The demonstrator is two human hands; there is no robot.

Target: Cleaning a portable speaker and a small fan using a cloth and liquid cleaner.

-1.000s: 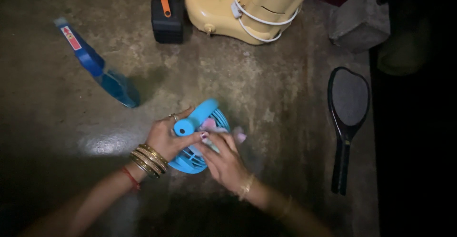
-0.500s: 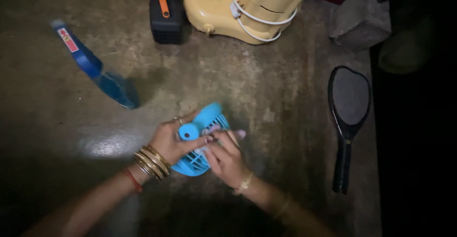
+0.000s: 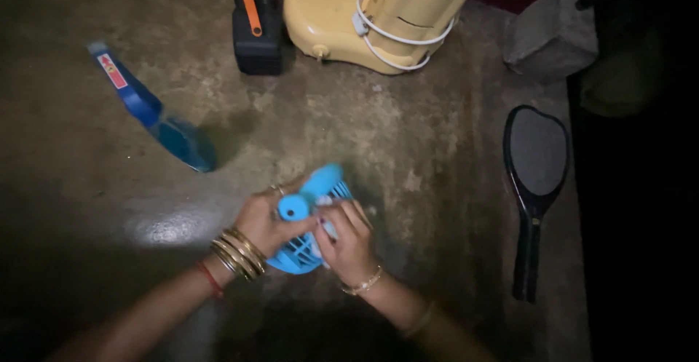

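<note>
Both hands are clamped on a small blue fan (image 3: 309,220) low on the concrete floor (image 3: 408,136). Left hand (image 3: 263,224) grips the fan's round handle end, thumb across it. Right hand (image 3: 346,240) closes over the grille with a pale cloth (image 3: 328,225) under the fingers; the cloth is mostly hidden.

Open floor lies above and to both sides of the fan. A blue spray bottle (image 3: 149,114) lies well apart at upper left. A black-and-orange case (image 3: 256,20) and a cream appliance (image 3: 378,16), cord wound round it, sit at the top edge. A black racket (image 3: 535,180) lies near the right edge, beside a grey block (image 3: 550,34).
</note>
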